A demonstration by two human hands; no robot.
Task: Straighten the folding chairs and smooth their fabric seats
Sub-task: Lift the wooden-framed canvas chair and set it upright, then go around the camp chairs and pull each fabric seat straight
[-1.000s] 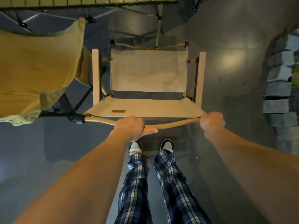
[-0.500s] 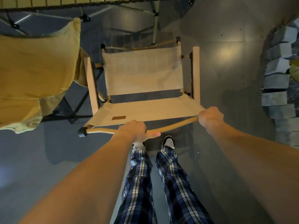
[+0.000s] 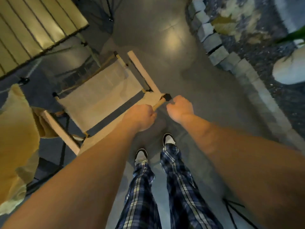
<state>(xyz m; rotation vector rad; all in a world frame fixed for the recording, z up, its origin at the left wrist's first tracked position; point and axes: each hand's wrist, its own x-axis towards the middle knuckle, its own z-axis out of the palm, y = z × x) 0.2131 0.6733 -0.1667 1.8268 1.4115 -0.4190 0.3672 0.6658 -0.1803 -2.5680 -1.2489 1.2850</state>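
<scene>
1. Gripping the chair's front rail (image 3: pixel 158 104), the left hand (image 3: pixel 140 117) is curled in a tight fist around the wooden bar.
2. Right hand (image 3: pixel 179 107) sits just beside the rail's black end cap (image 3: pixel 168 97), fingers curled closed; whether they actually hold the rail, I cannot tell.
3. Beige folding chair (image 3: pixel 102 95) stands on the grey floor (image 3: pixel 189 83) ahead and to the left, turned at an angle, its seat fabric (image 3: pixel 105 128) mostly hidden behind the left forearm.
4. Yellow chair (image 3: pixel 14 138) sits at the far left, slatted table (image 3: pixel 33 28) up top.
5. Plaid trousers (image 3: pixel 179 187) and two shoes below.
</scene>
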